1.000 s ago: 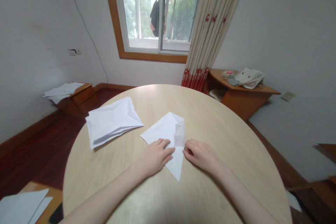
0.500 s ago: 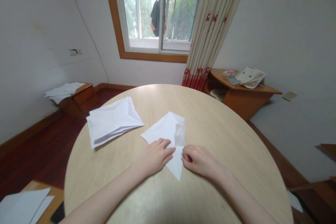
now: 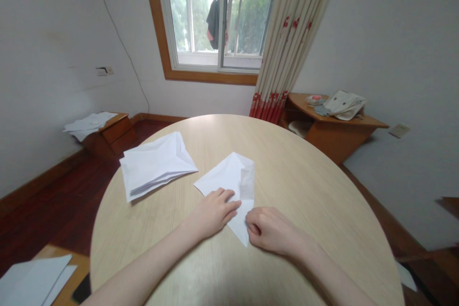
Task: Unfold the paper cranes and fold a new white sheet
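Note:
A partly folded sheet of white paper lies on the round table, its narrow point toward me. My left hand rests palm down on its lower left part, fingers spread and pressing it flat. At the lower right edge, near the point, is my right hand, its fingers curled closed against the paper's edge. The fingertips are partly hidden beneath that hand. A folded flap with a shaded, creased strip shows along the right side of the sheet.
A stack of folded white papers sits at the left of the wooden table. More sheets lie low at the left, others on a small cabinet. A corner shelf holds a cloth bag.
My right hand has slid down along the paper's right edge, closer to the point. My left hand stays in place on the sheet. The view has shifted slightly.

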Motion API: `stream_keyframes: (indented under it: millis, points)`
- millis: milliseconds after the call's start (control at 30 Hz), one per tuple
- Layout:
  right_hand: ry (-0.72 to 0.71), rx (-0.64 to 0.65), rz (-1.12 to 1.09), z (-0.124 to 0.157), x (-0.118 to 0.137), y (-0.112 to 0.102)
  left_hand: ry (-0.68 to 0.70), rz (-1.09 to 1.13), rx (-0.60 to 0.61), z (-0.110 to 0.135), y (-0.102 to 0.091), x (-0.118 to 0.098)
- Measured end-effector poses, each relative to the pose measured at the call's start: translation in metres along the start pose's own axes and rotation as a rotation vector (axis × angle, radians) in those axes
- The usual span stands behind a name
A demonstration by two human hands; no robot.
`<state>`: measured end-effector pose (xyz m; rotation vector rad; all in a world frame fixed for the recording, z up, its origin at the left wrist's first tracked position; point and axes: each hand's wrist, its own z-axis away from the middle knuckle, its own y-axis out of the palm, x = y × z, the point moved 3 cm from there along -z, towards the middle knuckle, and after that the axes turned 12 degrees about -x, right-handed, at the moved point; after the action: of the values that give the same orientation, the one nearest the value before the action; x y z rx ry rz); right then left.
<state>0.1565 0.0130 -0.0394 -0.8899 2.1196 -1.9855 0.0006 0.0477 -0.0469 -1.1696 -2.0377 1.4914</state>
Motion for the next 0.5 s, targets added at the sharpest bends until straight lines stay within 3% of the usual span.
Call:
stream_keyframes:
  millis: [500]
  points:
    - [0.059, 0.141, -0.145, 0.005, 0.0044, 0.0022, 0.007, 0.0, -0.014, 0.0008, 0.0015, 0.0011]
